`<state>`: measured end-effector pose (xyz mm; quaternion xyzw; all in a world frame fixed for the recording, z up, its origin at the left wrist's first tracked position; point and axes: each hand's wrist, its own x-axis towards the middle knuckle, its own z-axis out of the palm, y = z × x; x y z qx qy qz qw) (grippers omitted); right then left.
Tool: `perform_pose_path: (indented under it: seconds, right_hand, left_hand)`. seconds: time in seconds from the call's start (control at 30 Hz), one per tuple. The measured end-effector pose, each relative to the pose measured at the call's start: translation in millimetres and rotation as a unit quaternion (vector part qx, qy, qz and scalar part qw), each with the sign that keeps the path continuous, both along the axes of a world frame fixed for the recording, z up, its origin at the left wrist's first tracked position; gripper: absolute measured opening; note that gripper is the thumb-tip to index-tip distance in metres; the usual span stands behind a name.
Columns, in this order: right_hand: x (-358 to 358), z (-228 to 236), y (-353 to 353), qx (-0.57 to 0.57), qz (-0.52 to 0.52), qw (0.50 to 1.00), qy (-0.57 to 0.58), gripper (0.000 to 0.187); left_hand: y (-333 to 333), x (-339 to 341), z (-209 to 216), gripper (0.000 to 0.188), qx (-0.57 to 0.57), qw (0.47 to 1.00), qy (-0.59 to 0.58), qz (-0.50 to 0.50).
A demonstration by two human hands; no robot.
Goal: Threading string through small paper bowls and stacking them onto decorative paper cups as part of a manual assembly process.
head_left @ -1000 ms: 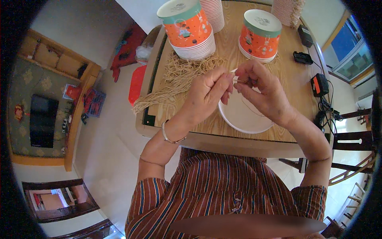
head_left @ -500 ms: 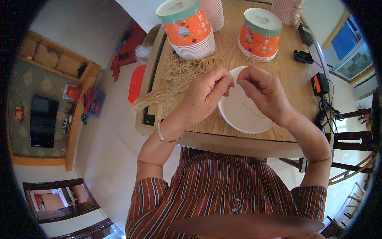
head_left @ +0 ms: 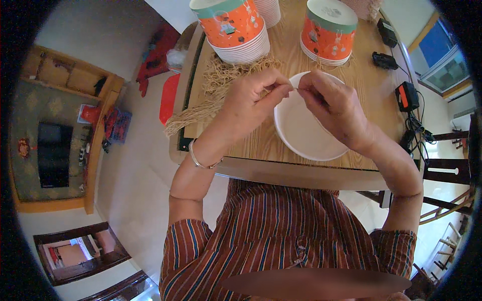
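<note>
My left hand [head_left: 257, 95] and my right hand [head_left: 334, 108] meet above a white round bowl [head_left: 306, 135] near the table's front edge. Each pinches thumb to forefinger, and the fingertips almost touch. A short bit of thin tan string [head_left: 294, 90] shows between them; the rest of it is hidden by the fingers. Left of the bowl lies a loose heap of tan strings [head_left: 228, 78], its straighter tail reaching to the table's left edge. My left forearm passes in front of part of the heap.
Behind the heap stands an upturned stack of orange and green paper tubs [head_left: 233, 27], with a similar stack [head_left: 329, 35] behind the bowl. Pale ribbed stacks [head_left: 268, 11] rise farther back. Black chargers with cables [head_left: 407, 96] line the table's right side. A red stool [head_left: 169, 99] stands at left.
The view has shifted slightly, with the table higher in the picture. My fingertips have drawn a little closer. The curved strand seen over the bowl earlier no longer shows.
</note>
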<state>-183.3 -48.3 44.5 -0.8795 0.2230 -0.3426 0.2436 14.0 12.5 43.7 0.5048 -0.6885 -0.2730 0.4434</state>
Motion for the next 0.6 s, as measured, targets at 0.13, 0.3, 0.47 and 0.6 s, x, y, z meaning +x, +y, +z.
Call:
perform_pose_path:
  seconds: [0.13, 0.3, 0.47, 0.6]
  right_hand:
    - [6, 2, 1, -0.018, -0.010, 0.999, 0.033, 0.008]
    - [2, -3, -1, -0.005, -0.018, 0.999, 0.047, 0.008]
    - [2, -5, -4, 0.044, -0.014, 0.998, 0.052, 0.012]
    - [1, -6, -4, 0.131, -0.011, 0.991, 0.038, 0.006]
  left_hand:
    - [-2, 4, -1, 0.007, 0.003, 1.000, 0.024, -0.001]
    - [-7, 4, -3, 0.009, 0.007, 1.000, 0.013, -0.016]
    - [-8, 5, -6, 0.010, 0.014, 1.000, 0.004, -0.002]
    - [-17, 19, -31, 0.009, 0.028, 0.995, 0.065, 0.064]
